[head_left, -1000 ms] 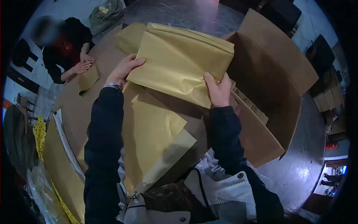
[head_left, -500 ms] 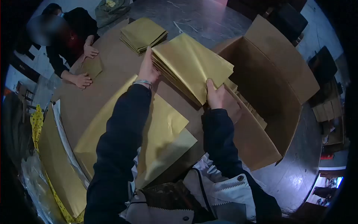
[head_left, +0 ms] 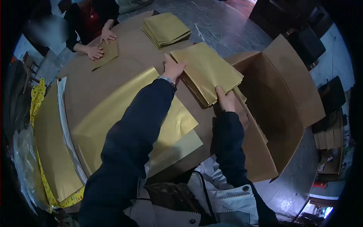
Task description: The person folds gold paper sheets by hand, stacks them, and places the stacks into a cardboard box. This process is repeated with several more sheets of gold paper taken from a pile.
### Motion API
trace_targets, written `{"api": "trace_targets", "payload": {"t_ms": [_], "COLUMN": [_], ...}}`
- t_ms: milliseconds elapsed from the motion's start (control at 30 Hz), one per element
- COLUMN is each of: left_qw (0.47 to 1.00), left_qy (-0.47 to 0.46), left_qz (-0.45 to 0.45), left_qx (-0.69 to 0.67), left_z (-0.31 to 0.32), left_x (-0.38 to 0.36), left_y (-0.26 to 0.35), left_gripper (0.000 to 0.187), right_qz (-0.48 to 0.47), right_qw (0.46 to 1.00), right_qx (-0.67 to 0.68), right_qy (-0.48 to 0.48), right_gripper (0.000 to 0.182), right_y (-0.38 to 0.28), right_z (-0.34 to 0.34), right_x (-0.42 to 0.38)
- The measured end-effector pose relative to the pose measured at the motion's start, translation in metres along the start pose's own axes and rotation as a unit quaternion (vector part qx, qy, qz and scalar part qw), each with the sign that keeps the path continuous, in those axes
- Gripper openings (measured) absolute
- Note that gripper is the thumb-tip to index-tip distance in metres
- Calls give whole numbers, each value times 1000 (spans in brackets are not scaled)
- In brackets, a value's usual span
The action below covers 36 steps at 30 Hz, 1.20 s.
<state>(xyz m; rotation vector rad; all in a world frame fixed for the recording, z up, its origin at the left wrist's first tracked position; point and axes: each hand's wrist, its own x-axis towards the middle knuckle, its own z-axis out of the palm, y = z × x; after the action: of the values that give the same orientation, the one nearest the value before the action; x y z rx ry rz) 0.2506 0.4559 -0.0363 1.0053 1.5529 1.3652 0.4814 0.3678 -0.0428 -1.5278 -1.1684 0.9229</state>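
A stack of folded gold paper sheets [head_left: 208,67] is between my two hands, tilted, close to the open cardboard box. My left hand [head_left: 174,68] is at its left edge, with part of the fingers hidden at the stack's side. At the near right corner, my right hand [head_left: 226,100] grips the stack with the thumb on top and the fingers underneath. Below my left forearm lie large flat gold sheets [head_left: 180,120], the top one showing a slight crease. A second folded gold stack [head_left: 165,28] rests farther back on the table.
To the right stands the open cardboard box [head_left: 290,102] with folded paper along its inner near side. Across the brown-covered table [head_left: 130,81], another person's hands [head_left: 95,53] press on a folded gold piece [head_left: 107,56]. Gold sheets with yellow patterned trim [head_left: 41,166] lie at left.
My hands and the stack are lower relative to the box, and the stack looks flatter. The left hand has shifted along the stack's left edge. The view has turned a little left.
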Motion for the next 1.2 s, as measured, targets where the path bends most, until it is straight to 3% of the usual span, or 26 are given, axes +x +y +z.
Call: {"api": "trace_targets", "payload": {"t_ms": [33,100,133,267,333,367,467,533,600,633,733,833,867,967,1000,1067,1133,1200], "left_qw": [1000,978,977,984,980,981,962,956,974,975,974,944,921,875,881,914,910,907], "left_qy": [4,-21,-76,-68,-139,-126,-126,-147,-115,-88,-13,12,5,54,59,70,62,48], "left_qz": [-2,-4,-12,25,-1,3,35,49,26,13,-20,24,79,103,91,65,72,68], "left_qx": [0,208,198,162,144,148,240,250,193,202,225,330,381,471,461,393,403,413], "left_z": [-9,-28,-42,-94,-137,-158,-229,-287,-318,-332,-348,-356,-354,-347,-345,-342,-352,-355], "left_x": [0,-6,-10,-37,-69,-85,-133,-164,-222,-253,-340,-395,-407,-432,-436,-439,-440,-442], "left_y": [1,17,29,69,89,92,89,66,59,57,57,32,27,5,1,-4,-20,-32], "left_gripper": [100,90,83,76,58,54,46,43,41,40,42,45,48,48,49,50,48,46], "right_qz": [8,16,16,33,20,99,162,153,0,-94,-159,-388,-456,-424,-396,-432,-431,-506], "right_qw": [998,989,988,991,995,991,983,985,994,949,939,864,823,803,812,808,798,754], "right_qx": [60,142,140,102,54,59,13,23,-108,-297,-300,-319,-339,-416,-422,-396,-413,-419], "right_qy": [-17,-50,-56,-80,-83,-75,-87,-79,-35,49,48,11,-4,-48,-75,-59,-79,-15], "right_gripper": [42,43,43,49,47,44,42,44,44,44,43,51,48,41,38,36,37,38], "right_y": [13,32,30,31,11,-15,-33,-8,13,-15,-37,-36,-33,-12,-15,8,6,-5], "right_z": [1,-1,-3,-2,-7,-7,-13,-24,-37,-41,-30,4,12,23,22,21,21,16], "right_x": [5,12,11,17,8,-8,-16,-8,4,-21,-44,-54,-51,-38,-38,-18,-17,-28]}}
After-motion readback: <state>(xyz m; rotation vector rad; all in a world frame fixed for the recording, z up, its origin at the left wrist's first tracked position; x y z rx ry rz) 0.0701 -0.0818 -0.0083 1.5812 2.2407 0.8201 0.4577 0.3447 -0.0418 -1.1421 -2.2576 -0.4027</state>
